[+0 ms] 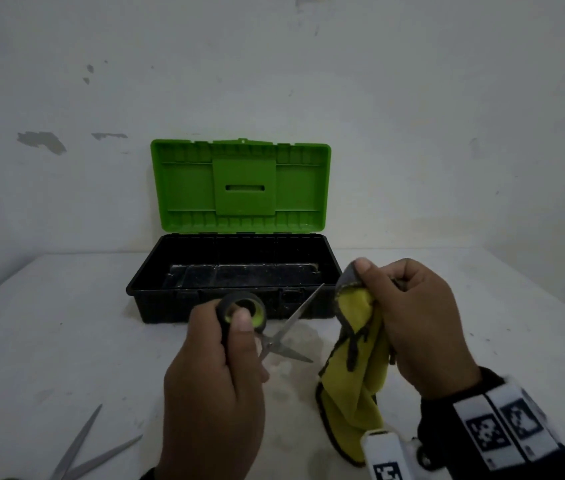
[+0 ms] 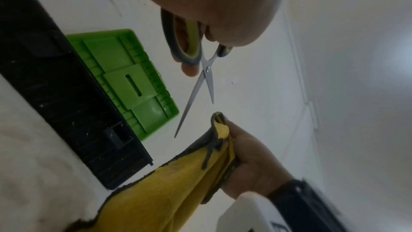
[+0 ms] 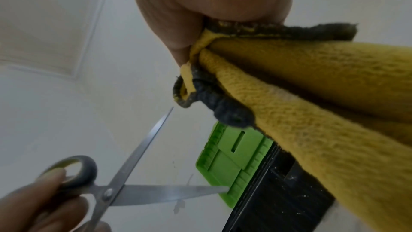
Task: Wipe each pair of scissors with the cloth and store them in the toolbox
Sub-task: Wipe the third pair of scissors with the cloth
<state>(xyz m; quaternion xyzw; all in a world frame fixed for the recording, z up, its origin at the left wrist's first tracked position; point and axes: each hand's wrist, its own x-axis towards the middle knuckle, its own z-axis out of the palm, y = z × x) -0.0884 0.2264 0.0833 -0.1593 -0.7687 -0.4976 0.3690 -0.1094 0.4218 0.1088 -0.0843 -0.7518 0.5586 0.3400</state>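
My left hand (image 1: 215, 368) grips a pair of scissors (image 1: 298, 313) by its grey and yellow-green handles, thumb through one ring. The blades are spread apart and point towards the right. To their right, my right hand (image 1: 412, 317) clutches a bunched yellow cloth (image 1: 353, 393) with dark edging; the cloth hangs down, apart from the blades. In the left wrist view the scissors (image 2: 207, 69) hang above the cloth (image 2: 169, 191). From the right wrist, the cloth (image 3: 323, 94) fills the right side, with the scissors (image 3: 156, 193) below. The black toolbox (image 1: 160, 306) stands behind, its green lid (image 1: 239, 185) upright.
A second pair of scissors (image 1: 80, 441) lies with blades spread at the near left edge of the white table (image 1: 66, 341). The toolbox interior looks bare and dusty. A white wall rises behind the box.
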